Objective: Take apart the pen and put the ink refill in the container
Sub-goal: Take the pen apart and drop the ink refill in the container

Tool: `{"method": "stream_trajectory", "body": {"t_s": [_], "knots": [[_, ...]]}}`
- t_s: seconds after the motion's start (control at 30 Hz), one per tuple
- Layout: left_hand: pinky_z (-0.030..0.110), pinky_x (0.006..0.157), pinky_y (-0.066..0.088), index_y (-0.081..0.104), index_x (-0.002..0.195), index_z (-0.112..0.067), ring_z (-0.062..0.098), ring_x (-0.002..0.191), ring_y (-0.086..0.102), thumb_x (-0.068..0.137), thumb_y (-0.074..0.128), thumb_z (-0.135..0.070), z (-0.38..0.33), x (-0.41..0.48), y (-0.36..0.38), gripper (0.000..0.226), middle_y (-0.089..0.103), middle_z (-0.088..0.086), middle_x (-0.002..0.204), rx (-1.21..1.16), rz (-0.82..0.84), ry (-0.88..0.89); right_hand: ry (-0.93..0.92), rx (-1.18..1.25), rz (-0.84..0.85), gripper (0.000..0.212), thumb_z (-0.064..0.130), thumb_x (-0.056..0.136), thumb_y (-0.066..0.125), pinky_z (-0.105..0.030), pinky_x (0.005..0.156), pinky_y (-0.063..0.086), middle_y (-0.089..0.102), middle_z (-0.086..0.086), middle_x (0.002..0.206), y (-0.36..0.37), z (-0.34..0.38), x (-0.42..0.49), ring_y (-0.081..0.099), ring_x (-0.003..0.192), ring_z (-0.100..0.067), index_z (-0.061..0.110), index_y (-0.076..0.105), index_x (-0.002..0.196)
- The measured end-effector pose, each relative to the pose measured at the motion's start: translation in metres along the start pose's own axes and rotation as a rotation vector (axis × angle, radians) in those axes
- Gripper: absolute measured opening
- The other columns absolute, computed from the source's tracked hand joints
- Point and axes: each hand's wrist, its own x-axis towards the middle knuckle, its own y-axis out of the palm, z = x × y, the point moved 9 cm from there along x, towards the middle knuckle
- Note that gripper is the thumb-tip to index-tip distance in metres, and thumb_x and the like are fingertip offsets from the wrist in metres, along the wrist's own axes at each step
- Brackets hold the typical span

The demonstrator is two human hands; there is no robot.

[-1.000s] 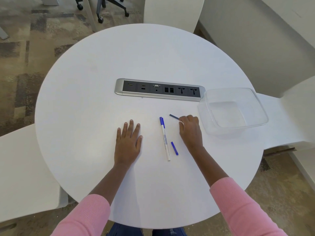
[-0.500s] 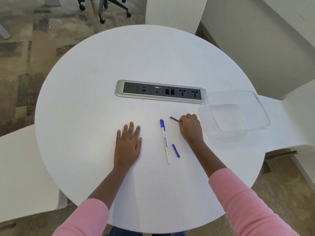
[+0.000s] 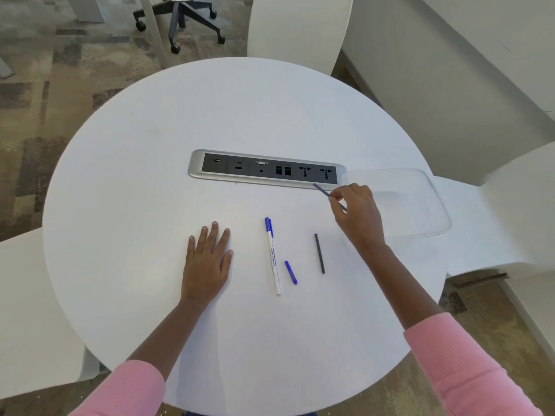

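Right hand [image 3: 357, 214] now lifted off the tabletop [image 3: 150, 205], pinching the ink refill [image 3: 322, 190] beside the container [image 3: 432, 187]; left hand [image 3: 207, 262] still flat, fingers spread.

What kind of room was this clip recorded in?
Probably an office meeting area: a round white table with a built-in power and data socket strip, a wheeled office chair base, and patterned carpet.

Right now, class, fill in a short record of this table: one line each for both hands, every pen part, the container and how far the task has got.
left hand: flat on the table, holding nothing
right hand: raised, pinching the ink refill
pen barrel: lying on the table, blue cap on
small blue piece: loose, right of the barrel
dark stick: loose on the table, near the right wrist
container: clear, nothing seen inside
task stage: refill not yet in the container
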Motion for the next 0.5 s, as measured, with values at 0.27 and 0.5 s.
{"method": "stream_trajectory", "body": {"t_s": [0.27, 0.5], "knots": [[0.058, 0.106, 0.025, 0.051, 0.13, 0.001, 0.045, 0.128, 0.039, 0.094, -0.002, -0.051, -0.012, 0.002, 0.0, 0.083, 0.043, 0.028, 0.139, -0.016, 0.0, -0.012, 0.099, -0.196, 0.06, 0.01, 0.007, 0.085, 0.055, -0.042, 0.061, 0.046, 0.066, -0.018, 0.087, -0.03, -0.078, 0.008, 0.053, 0.089, -0.036, 0.0, 0.062, 0.087], [0.049, 0.114, 0.013, 0.036, 0.141, -0.008, 0.034, 0.14, 0.021, 0.081, 0.002, -0.046, -0.028, 0.008, 0.01, 0.079, 0.025, 0.019, 0.151, -0.002, -0.001, -0.067, 0.129, -0.324, 0.325, 0.017, 0.009, 0.088, 0.048, -0.041, 0.067, 0.045, 0.063, -0.018, 0.096, -0.005, -0.126, 0.02, 0.052, 0.095, -0.034, 0.001, 0.062, 0.092]]}}
